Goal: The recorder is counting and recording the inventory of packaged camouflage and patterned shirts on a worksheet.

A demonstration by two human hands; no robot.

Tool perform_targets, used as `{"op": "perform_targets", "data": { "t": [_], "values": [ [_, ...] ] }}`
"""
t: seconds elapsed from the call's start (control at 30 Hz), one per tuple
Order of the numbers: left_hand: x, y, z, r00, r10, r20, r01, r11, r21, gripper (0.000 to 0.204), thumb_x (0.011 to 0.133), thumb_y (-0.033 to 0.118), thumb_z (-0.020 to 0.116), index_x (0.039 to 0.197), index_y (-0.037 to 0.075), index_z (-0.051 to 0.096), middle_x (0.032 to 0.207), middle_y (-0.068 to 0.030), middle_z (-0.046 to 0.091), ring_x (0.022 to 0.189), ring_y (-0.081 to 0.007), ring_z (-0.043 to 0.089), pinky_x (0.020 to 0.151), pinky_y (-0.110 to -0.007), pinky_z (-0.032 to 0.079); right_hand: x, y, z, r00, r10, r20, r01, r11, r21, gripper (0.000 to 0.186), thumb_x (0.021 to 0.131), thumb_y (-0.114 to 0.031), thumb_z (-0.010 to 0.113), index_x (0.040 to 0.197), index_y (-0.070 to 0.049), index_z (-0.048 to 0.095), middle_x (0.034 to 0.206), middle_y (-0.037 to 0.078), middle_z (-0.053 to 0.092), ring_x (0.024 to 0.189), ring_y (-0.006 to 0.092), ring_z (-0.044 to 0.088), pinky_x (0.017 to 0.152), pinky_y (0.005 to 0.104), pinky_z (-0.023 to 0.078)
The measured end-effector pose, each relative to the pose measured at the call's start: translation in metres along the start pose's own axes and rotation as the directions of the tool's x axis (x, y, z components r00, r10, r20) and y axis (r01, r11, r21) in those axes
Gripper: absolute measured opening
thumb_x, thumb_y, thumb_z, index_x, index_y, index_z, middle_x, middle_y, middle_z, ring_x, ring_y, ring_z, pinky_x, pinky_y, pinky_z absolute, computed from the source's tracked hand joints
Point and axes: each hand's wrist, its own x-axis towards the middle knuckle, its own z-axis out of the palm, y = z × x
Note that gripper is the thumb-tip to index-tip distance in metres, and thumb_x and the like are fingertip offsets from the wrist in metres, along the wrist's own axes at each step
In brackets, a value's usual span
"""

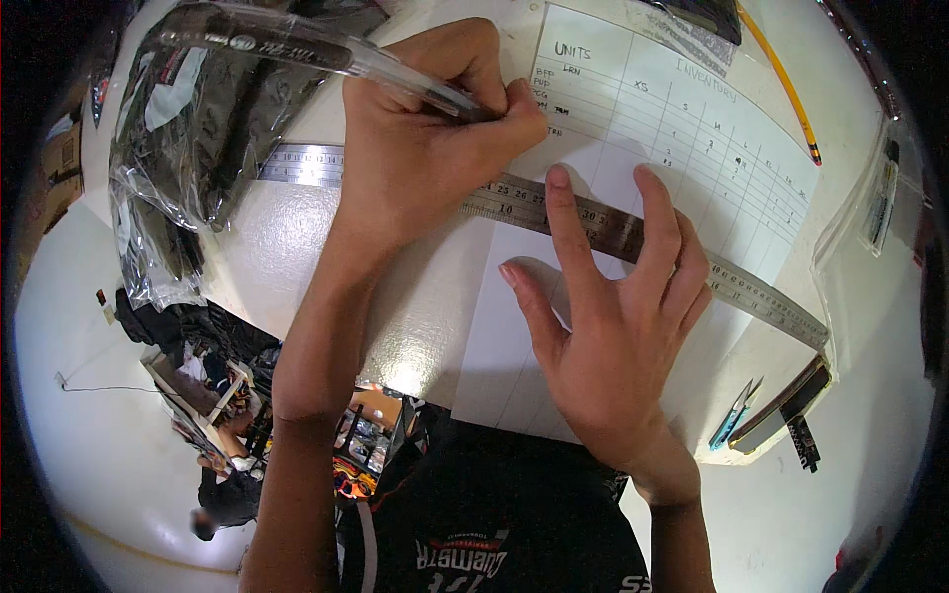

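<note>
My left hand (435, 138) is closed around a clear-barrelled pen (326, 54), its tip hidden behind the fingers near the paper's left edge. A sheet of white paper (633, 148) carries a hand-ruled table with handwritten entries in its upper part. Across the sheet, at a slant, lies a long steel ruler (761, 292), which runs on to the left beneath my left wrist. My right hand (613, 316) is spread flat, with fingertips over the ruler and the paper around it, holding nothing.
Dark goods in clear plastic bags (178, 148) lie on the table's left. A yellow pencil (786, 89) rests at the top right. Small blue-handled snips (732, 420) and a phone-like dark object (786, 405) sit near the right edge. A person (227, 494) is beyond, at lower left.
</note>
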Motion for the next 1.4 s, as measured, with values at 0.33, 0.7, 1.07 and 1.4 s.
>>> {"op": "perform_targets", "data": {
  "t": [0.33, 0.7, 1.07, 1.4],
  "values": [
    [0.001, 0.010, -0.001, 0.996, -0.078, 0.036, 0.082, 0.985, -0.151, 0.035, 0.081, -0.016, 0.061, 0.068, 0.006, 0.036, 0.065, -0.0018, 0.044, 0.040, -0.0049, 0.042, 0.033, -0.023, 0.031, 0.000, 0.000, 0.000, 1.000, 0.011, -0.025, -0.011, 1.000, 0.004, 0.057, 0.082, -0.041, 0.072, 0.135, -0.025, 0.059, 0.144, 0.018, 0.033, 0.119, 0.0382, 0.036, 0.096, 0.0506, 0.032],
    [0.003, -0.002, -0.012, 0.992, -0.121, 0.037, 0.126, 0.969, -0.210, 0.024, 0.072, -0.003, 0.070, 0.069, 0.007, 0.048, 0.064, 0.0016, 0.047, 0.065, -0.0083, 0.045, 0.056, -0.027, 0.036, 0.004, -0.005, -0.003, 0.993, -0.004, -0.115, 0.003, 1.000, -0.007, 0.050, 0.089, -0.033, 0.064, 0.137, -0.025, 0.056, 0.142, 0.020, 0.038, 0.120, 0.0405, 0.041, 0.095, 0.0526, 0.034],
    [0.000, -0.005, 0.002, 0.979, -0.177, 0.102, 0.204, 0.884, -0.422, 0.026, 0.089, 0.003, 0.066, 0.075, 0.007, 0.044, 0.053, 0.0008, 0.052, 0.041, -0.0065, 0.051, 0.037, -0.024, 0.038, -0.009, 0.002, 0.020, 0.949, -0.072, -0.307, 0.063, 0.997, -0.041, 0.042, 0.093, -0.022, 0.056, 0.134, -0.019, 0.058, 0.138, 0.023, 0.042, 0.122, 0.0406, 0.041, 0.099, 0.0521, 0.032],
    [0.006, -0.010, 0.003, 0.987, -0.095, 0.128, 0.145, 0.876, -0.461, 0.026, 0.088, 0.009, 0.069, 0.077, 0.006, 0.046, 0.055, -0.0004, 0.055, 0.042, -0.0077, 0.053, 0.037, -0.024, 0.039, -0.006, 0.004, 0.030, 0.904, -0.125, -0.409, 0.111, 0.992, -0.058, 0.039, 0.093, -0.024, 0.053, 0.129, -0.015, 0.063, 0.137, 0.021, 0.043, 0.122, 0.0410, 0.040, 0.100, 0.0523, 0.031]
  ]
}}
